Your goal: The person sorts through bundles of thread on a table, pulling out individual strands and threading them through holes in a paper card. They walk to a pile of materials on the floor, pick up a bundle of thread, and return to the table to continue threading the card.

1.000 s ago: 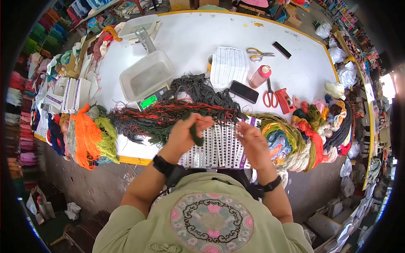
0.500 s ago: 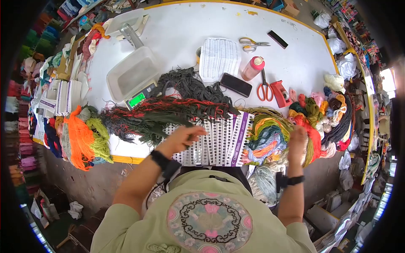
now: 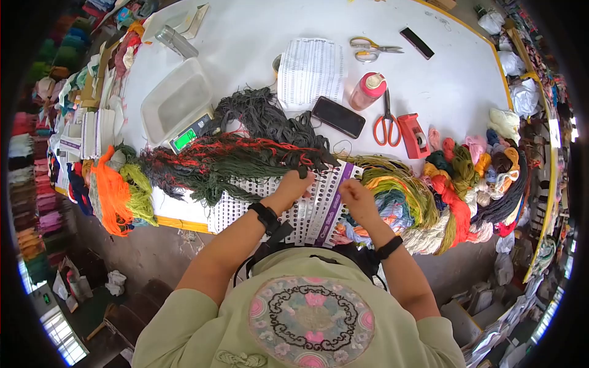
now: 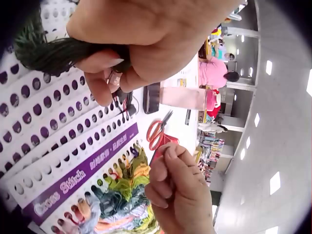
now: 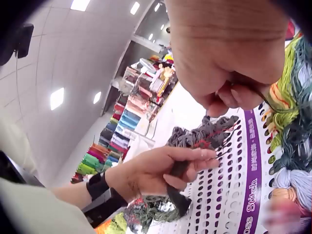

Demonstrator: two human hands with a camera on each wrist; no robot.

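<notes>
My left hand [image 3: 289, 191] grips a bundle of dark green thread [image 4: 51, 54], which hangs out past the fingers over the punched white thread cards [image 3: 236, 211]. A purple strip lettered "Cross Stitch" [image 4: 78, 183] marks the rightmost card. Just right of it, my right hand [image 3: 361, 203] is raised with thumb and fingertips pinched together. A thin dark thread [image 5: 265, 100] runs from those fingers in the right wrist view. Behind the cards lies a long heap of dark green and red threads [image 3: 245, 156]. Multicoloured skeins [image 3: 392, 211] fill the card row's right side.
Farther back are a phone [image 3: 338, 117], red-handled scissors [image 3: 387, 126], a red tape dispenser [image 3: 415, 136] and a pink bottle [image 3: 368, 91]. A scale [image 3: 184, 140] with a plastic tub [image 3: 178, 101] stands left. Orange skeins [image 3: 111, 190] hang over the front edge.
My right hand swung out to the right, then came back in beside the cards. The left hand, still holding the green bundle, moved right over them. The head view has shifted.
</notes>
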